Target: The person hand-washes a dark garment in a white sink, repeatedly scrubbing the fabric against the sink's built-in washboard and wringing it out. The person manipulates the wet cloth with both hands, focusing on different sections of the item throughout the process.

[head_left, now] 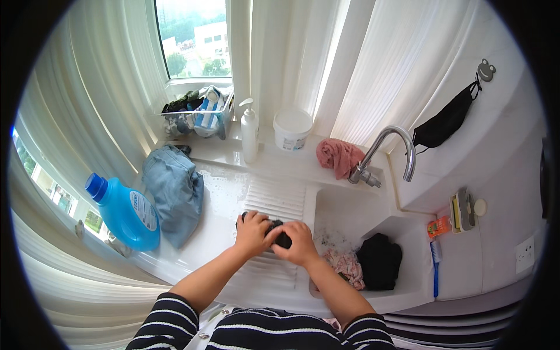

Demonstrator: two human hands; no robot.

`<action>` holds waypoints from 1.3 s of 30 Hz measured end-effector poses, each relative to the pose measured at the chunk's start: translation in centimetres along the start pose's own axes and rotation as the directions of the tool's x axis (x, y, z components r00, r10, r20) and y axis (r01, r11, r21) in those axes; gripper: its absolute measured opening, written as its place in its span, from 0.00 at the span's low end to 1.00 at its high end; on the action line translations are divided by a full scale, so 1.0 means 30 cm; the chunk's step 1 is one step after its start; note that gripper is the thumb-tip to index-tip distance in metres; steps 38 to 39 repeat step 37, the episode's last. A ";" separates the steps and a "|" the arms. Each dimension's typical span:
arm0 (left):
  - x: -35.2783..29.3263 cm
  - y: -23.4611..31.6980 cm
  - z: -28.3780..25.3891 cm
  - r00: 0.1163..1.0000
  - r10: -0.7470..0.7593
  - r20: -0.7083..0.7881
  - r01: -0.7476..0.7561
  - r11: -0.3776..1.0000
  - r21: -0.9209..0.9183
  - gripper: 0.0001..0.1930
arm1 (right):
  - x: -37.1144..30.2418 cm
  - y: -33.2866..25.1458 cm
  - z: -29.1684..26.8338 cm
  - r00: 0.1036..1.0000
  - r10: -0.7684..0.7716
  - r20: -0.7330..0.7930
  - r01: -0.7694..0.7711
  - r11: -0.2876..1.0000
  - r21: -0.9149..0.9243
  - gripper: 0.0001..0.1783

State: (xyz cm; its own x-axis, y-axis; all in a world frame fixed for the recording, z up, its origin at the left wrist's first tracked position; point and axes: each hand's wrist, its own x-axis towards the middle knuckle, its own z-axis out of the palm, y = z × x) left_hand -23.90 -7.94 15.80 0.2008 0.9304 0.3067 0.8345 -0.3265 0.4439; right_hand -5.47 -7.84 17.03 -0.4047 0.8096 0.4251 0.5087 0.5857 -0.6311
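Both my hands grip a bunched black cloth [283,240] over the ribbed washboard [274,198] moulded into the white counter. My left hand [253,234] closes on its left part, and my right hand [296,244] wraps round its right end. The two thumbs nearly meet over it. Much of the cloth is hidden under my fingers, so its kind does not show. Right of the washboard, the sink basin [344,204] holds a black garment [380,261] and a pink patterned cloth [345,267] among suds.
A blue detergent bottle [129,216] and light-blue garment [173,192] lie left. Behind stand a clear bin [220,123], white pump bottle [249,134] and white tub [293,129]. A pink cloth [337,156] sits by the curved faucet [402,140]. A blue brush [435,268] rests right.
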 end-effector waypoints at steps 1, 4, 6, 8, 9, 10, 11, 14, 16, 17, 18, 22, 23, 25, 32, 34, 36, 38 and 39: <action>-0.070 0.024 -0.032 0.981 0.170 -0.090 -0.171 0.985 -0.012 0.14 | -0.070 -0.017 -0.024 0.995 -0.095 -0.039 0.094 0.995 -0.044 0.19; -0.231 0.083 -0.089 0.929 0.364 -0.060 -0.364 0.931 0.010 0.15 | -0.194 -0.071 -0.033 0.962 -0.270 0.027 0.272 0.960 -0.062 0.16; -0.157 0.057 -0.045 0.939 0.341 -0.045 -0.337 0.938 0.079 0.14 | -0.137 -0.023 0.021 0.973 -0.223 -0.068 0.217 0.973 -0.081 0.16; -0.023 0.026 0.027 0.967 0.181 -0.179 -0.163 0.981 0.110 0.14 | -0.031 0.053 0.045 0.984 -0.084 -0.159 0.064 0.990 -0.128 0.15; 0.040 0.050 0.024 0.981 0.026 -0.191 -0.010 0.996 0.088 0.15 | 0.022 0.076 0.056 0.968 -0.040 -0.249 -0.009 0.981 -0.193 0.15; 0.084 0.046 0.041 0.965 -0.012 -0.262 0.058 0.984 0.167 0.18 | 0.056 0.096 0.070 0.954 0.061 -0.293 -0.144 0.952 -0.271 0.18; 0.103 0.041 0.055 0.940 -0.030 -0.339 0.140 0.943 0.303 0.23 | 0.079 0.101 0.087 0.926 0.097 -0.365 -0.224 0.920 -0.323 0.22; 0.085 0.082 -0.001 0.945 -0.305 0.115 0.269 0.928 0.257 0.26 | 0.027 0.108 0.069 0.939 0.333 -0.079 -0.342 0.895 -0.286 0.26; -0.032 0.077 -0.047 0.994 -0.018 0.105 0.002 0.989 0.151 0.23 | -0.055 0.031 -0.001 0.984 0.139 0.108 -0.129 0.987 -0.093 0.24; -0.093 0.077 -0.065 0.983 0.173 -0.066 -0.173 0.985 0.011 0.20 | -0.104 -0.009 -0.033 0.995 -0.058 0.080 0.063 0.996 -0.059 0.25; -0.145 0.082 -0.085 0.933 0.320 -0.162 -0.326 0.946 -0.007 0.20 | -0.148 -0.048 -0.057 0.978 -0.194 0.081 0.203 0.971 -0.125 0.22; -0.193 0.073 -0.074 0.872 0.488 -0.042 -0.485 0.872 0.057 0.23 | -0.181 0.001 -0.019 0.894 -0.444 0.059 0.448 0.891 -0.076 0.21; -0.126 0.056 -0.035 0.914 0.401 -0.058 -0.397 0.915 0.070 0.22 | -0.129 0.052 -0.002 0.935 -0.356 0.006 0.355 0.931 -0.079 0.22; 0.035 0.016 0.026 0.993 0.077 -0.094 -0.073 0.996 0.047 0.21 | 0.004 0.104 0.023 0.991 -0.113 -0.075 0.090 0.961 -0.263 0.21; 0.008 0.009 -0.002 0.998 -0.030 0.063 0.028 0.999 0.030 0.24 | -0.027 0.032 -0.006 0.997 -0.069 -0.030 0.068 0.997 -0.022 0.22; -0.113 0.024 -0.096 0.935 0.344 -0.082 -0.352 0.930 -0.111 0.18 | -0.125 -0.018 -0.082 0.976 -0.204 0.076 0.195 0.974 0.116 0.14; -0.199 0.010 -0.099 0.904 0.425 -0.043 -0.428 0.900 -0.086 0.20 | -0.205 -0.021 -0.054 0.965 -0.237 0.110 0.228 0.970 0.081 0.14; -0.189 -0.024 -0.057 0.906 0.421 -0.038 -0.423 0.904 -0.057 0.19 | -0.217 -0.009 -0.049 0.966 -0.233 0.115 0.224 0.971 0.084 0.14; -0.189 -0.024 -0.057 0.906 0.421 -0.038 -0.423 0.904 -0.057 0.19 | -0.217 -0.009 -0.049 0.966 -0.233 0.115 0.224 0.971 0.084 0.14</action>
